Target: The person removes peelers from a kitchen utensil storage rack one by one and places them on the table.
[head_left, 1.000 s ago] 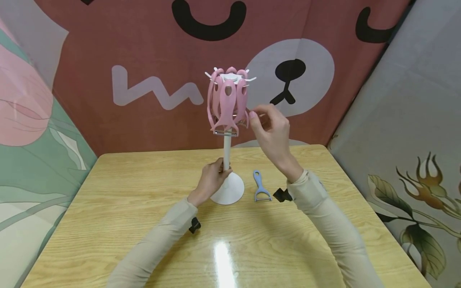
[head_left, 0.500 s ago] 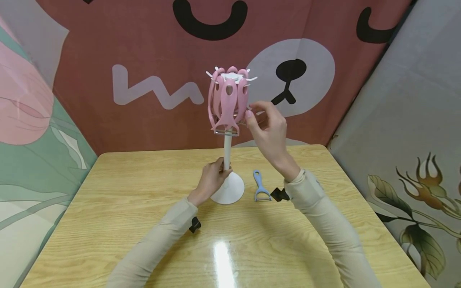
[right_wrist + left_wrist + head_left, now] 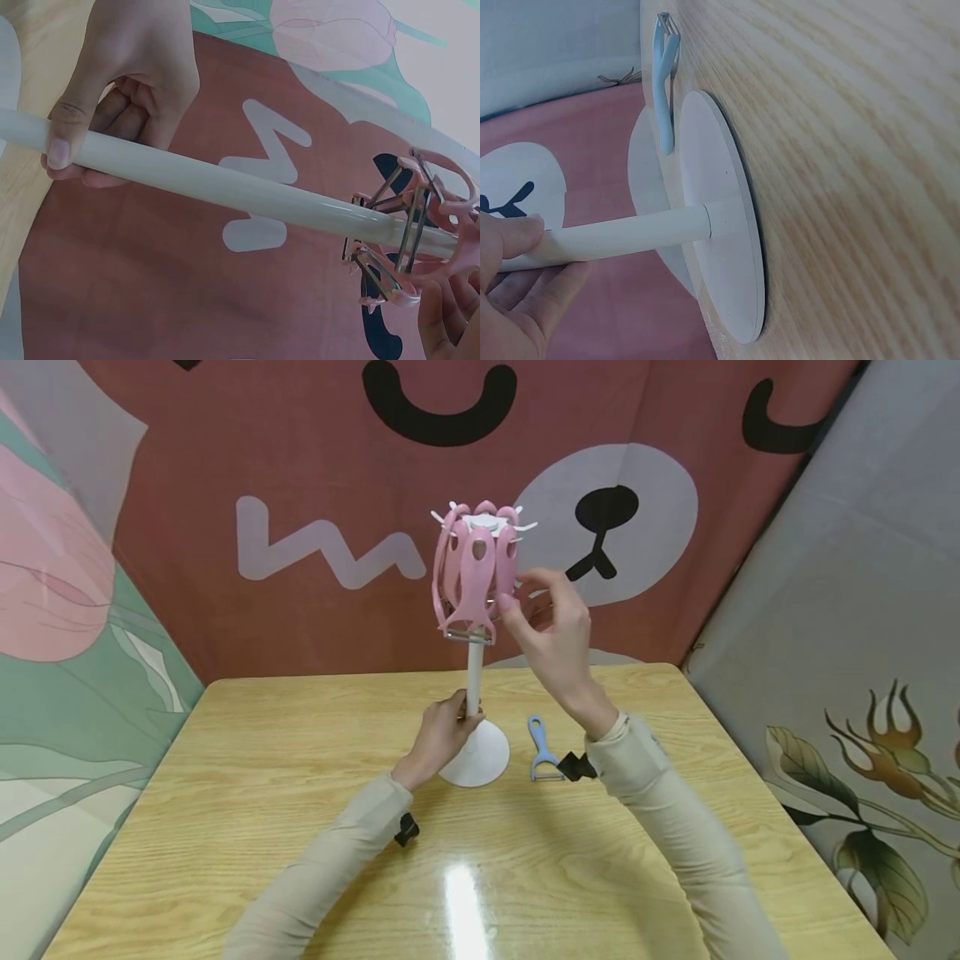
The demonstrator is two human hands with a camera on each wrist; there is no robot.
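Observation:
Several pink Y-shaped peelers (image 3: 476, 572) hang by their handle holes from the hooks of a white rack (image 3: 485, 522), blades downward. My left hand (image 3: 437, 732) grips the rack's white pole (image 3: 645, 232) just above its round base (image 3: 720, 255), which stands upright on the table. At the right side of the cluster, my right hand (image 3: 558, 631) pinches the lower part of a pink peeler (image 3: 506, 560) between thumb and fingers. The right wrist view shows the peeler blades (image 3: 411, 229) around the pole, with those fingertips (image 3: 431, 315) beside them.
A blue peeler (image 3: 540, 743) lies on the wooden table (image 3: 300, 735), right of the base. Black wrist-worn pieces hang under both sleeves. Printed cloth walls (image 3: 300, 443) stand behind the table and at both sides.
My right hand has moved slightly left and inward, bringing the pink peeler's lower end closer to the pole. The left hand keeps its grip on the pole.

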